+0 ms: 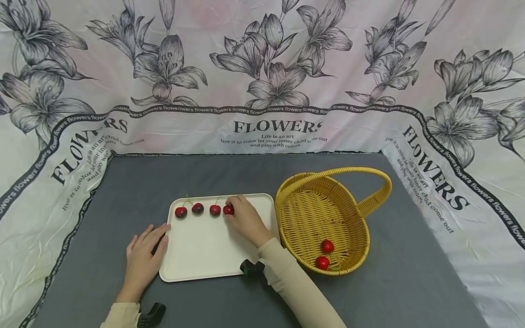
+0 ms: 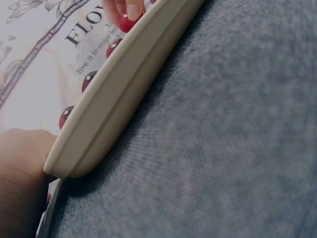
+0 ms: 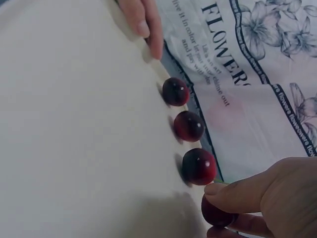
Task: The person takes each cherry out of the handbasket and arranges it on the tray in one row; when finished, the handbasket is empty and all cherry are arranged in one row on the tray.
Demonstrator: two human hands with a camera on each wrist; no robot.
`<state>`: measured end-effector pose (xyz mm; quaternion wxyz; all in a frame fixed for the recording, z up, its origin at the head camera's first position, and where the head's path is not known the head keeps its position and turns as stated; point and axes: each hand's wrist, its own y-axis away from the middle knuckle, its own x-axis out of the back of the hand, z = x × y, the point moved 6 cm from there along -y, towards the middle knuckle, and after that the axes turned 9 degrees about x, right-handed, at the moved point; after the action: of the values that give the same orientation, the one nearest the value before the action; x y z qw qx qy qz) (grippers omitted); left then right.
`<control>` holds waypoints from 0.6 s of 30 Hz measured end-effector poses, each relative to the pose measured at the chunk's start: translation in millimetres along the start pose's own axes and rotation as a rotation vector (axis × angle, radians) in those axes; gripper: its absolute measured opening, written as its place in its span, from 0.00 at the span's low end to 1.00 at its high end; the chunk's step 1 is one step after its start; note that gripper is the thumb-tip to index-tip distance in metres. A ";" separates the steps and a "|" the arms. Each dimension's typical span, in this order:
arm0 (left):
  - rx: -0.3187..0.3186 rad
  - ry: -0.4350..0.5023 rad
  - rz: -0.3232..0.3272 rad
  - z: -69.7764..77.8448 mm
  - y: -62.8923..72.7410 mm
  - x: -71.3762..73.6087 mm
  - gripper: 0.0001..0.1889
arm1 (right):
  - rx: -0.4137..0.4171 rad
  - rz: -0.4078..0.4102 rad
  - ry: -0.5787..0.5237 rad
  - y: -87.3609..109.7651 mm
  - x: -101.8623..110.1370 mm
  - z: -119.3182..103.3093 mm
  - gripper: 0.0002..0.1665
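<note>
We see the thumb and fingertips of the right hand (image 1: 246, 222) clamped on a dark red cherry (image 1: 228, 209), which sits above the far side of the tray at the right end of a row; whether its underside touches the tray, we cannot tell. The fingers of the left hand (image 1: 143, 255) reach out fairly straight and hold nothing, their tips at the left edge of the white tray (image 1: 205, 250) and the thumb apart from them, near that same edge.

Just beside the pinched cherry, to our left, we find the third cherry (image 1: 215, 210), then the second cherry (image 1: 198, 208), then the first cherry (image 1: 181, 212) near the tray's far left corner. We make out thin stems on the first and third.

Past the right forearm, in its cream sleeve (image 1: 295, 282), stands a yellow woven basket (image 1: 309, 205), close against the tray's right side, its handle (image 1: 375, 200) arching over toward the far right. Inside, low at the near side, lie two more: an upper red cherry (image 1: 327, 246) and a lower red cherry (image 1: 322, 263). Beneath everything we see a grey cloth (image 1: 393, 282), bordered by a flower-printed sheet (image 1: 279, 77) with lettering.
</note>
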<state>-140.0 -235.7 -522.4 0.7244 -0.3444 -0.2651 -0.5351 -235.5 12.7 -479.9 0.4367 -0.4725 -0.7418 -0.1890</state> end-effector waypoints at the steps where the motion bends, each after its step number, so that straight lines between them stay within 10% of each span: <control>1: 0.000 0.000 0.001 -0.2 -0.3 -0.1 0.18 | -0.003 0.001 0.002 -1.0 -1.3 1.5 0.17; 18: 0.019 -0.021 -0.013 -2.8 -0.1 -3.5 0.18 | 0.038 0.021 0.113 0.3 -7.2 9.7 0.21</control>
<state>-141.0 -235.8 -526.7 0.7213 -0.3413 -0.2801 -0.5336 -238.6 15.7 -491.2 0.4889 -0.4603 -0.7144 -0.1969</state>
